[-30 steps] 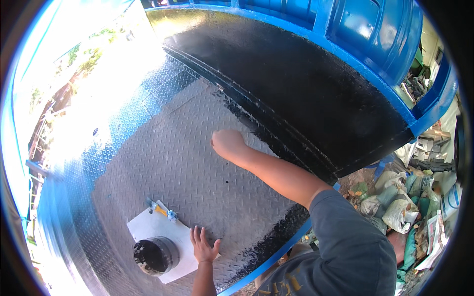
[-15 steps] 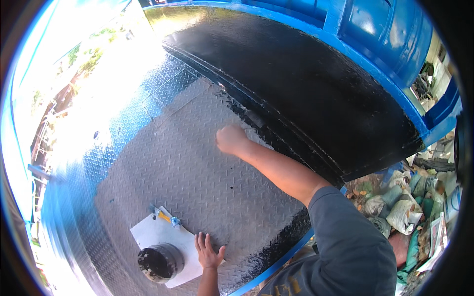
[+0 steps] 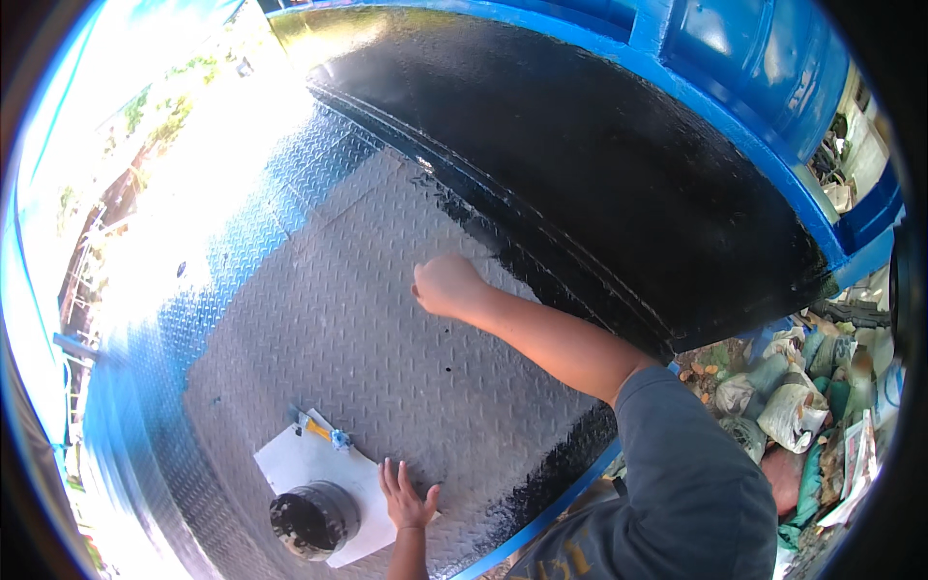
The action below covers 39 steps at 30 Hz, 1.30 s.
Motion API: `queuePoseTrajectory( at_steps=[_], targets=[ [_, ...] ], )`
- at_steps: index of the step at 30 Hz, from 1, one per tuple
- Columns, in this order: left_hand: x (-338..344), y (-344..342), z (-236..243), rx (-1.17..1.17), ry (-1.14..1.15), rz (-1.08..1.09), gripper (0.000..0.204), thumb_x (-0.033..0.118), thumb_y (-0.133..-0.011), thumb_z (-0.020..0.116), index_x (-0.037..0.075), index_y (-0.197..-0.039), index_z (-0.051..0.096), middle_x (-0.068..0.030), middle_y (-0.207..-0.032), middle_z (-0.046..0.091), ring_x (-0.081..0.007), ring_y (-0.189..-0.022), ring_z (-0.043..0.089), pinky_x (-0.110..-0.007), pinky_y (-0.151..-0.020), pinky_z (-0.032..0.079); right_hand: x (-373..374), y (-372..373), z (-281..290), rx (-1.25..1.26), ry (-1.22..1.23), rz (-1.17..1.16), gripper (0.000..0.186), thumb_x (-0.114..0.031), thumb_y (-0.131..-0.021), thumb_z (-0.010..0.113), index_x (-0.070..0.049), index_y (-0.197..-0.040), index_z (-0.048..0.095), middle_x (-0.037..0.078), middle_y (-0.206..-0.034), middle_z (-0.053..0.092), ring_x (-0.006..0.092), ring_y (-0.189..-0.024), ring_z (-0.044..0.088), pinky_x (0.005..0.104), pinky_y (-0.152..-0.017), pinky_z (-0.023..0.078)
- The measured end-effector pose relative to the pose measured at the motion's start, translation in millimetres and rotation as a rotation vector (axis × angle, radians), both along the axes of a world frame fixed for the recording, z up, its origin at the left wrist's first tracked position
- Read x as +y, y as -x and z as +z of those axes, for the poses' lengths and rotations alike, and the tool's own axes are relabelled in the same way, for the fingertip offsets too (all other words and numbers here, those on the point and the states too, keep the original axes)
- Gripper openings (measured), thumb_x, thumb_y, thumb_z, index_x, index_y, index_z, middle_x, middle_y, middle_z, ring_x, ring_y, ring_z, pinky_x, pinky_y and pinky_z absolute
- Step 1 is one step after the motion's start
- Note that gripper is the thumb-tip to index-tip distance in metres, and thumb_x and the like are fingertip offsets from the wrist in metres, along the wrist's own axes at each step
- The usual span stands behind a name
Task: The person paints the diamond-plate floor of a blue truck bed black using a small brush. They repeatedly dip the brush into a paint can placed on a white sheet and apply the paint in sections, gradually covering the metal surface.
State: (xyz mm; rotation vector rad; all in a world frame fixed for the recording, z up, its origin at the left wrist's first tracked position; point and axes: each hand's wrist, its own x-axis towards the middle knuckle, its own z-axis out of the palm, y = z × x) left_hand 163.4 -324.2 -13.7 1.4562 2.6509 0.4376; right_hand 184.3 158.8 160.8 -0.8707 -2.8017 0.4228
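Note:
My right hand (image 3: pixel 450 284) is closed over the grey tread-plate surface (image 3: pixel 358 319), close to the edge of the wet-looking black paint. Whatever its fingers wrap round, if anything, is hidden. Flat on the surface lies my left hand (image 3: pixel 407 494), fingers spread, at the right edge of a white board (image 3: pixel 363 476). On that board stands a round dark paint-smeared container (image 3: pixel 315 519), black inside as far as I can see. A small paintbrush (image 3: pixel 317 427) with a yellow handle, wrapped in something light blue at one end, rests at the board's upper corner.
Beyond a raised seam, a glossy black panel (image 3: pixel 570 164) reaches to a blue metal frame (image 3: pixel 715 106). Shiny blue tread plate (image 3: pixel 232 261) lies at left in strong glare. At lower right, filled bags (image 3: pixel 793 416) and litter cover the ground.
My right hand has shifted slightly down and to the left, still closed. My left hand stays flat in the same place, and the container and brush have not moved.

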Motion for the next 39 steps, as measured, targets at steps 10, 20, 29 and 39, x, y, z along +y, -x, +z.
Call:
queuePoseTrajectory(
  at_steps=[10, 20, 29, 39],
  targets=[
    [4, 0, -2, 0.034, 0.006, -0.007, 0.095, 0.058, -0.084, 0.078, 0.009, -0.156, 0.04, -0.0257, -0.167, 0.033, -0.0512, -0.155, 0.027, -0.059, -0.124, 0.035, -14, -38, 13, -0.089, 0.004, 0.018, 0.026, -0.025, -0.094, 0.064, -0.003, -0.101, 0.075, 0.02, -0.093, 0.078, 0.0378, -0.091, 0.077, 0.0503, -0.079, 0.061],
    [4, 2, -2, 0.026, 0.025, 0.006, 0.094, 0.057, -0.082, 0.08, 0.009, -0.154, 0.042, -0.0268, -0.166, 0.032, -0.0512, -0.155, 0.027, -0.059, -0.125, 0.034, 0, 8, 32, 0.18, 0.037, 0.002, 0.027, -0.023, -0.096, 0.062, 0.0, -0.096, 0.076, 0.023, -0.094, 0.078, 0.0409, -0.091, 0.077, 0.0519, -0.083, 0.06],
    [5, 4, -5, 0.029, 0.011, -0.008, 0.096, 0.06, -0.081, 0.08, 0.009, -0.153, 0.042, -0.0269, -0.165, 0.034, -0.0516, -0.154, 0.029, -0.059, -0.124, 0.034, 72, 70, 33, 0.057, -0.04, -0.085, 0.025, -0.029, -0.093, 0.069, -0.009, -0.099, 0.083, 0.015, -0.102, 0.081, 0.0349, -0.099, 0.078, 0.0466, -0.086, 0.062],
    [1, 6, -4, -0.011, 0.005, -0.009, 0.098, 0.054, -0.078, 0.084, 0.008, -0.153, 0.042, -0.0266, -0.165, 0.033, -0.0518, -0.155, 0.026, -0.061, -0.125, 0.031, 54, 96, 17, -0.109, -0.029, 0.021, 0.024, -0.028, -0.093, 0.07, -0.012, -0.104, 0.084, 0.013, -0.112, 0.081, 0.0313, -0.108, 0.077, 0.0446, -0.091, 0.062]
  ],
)
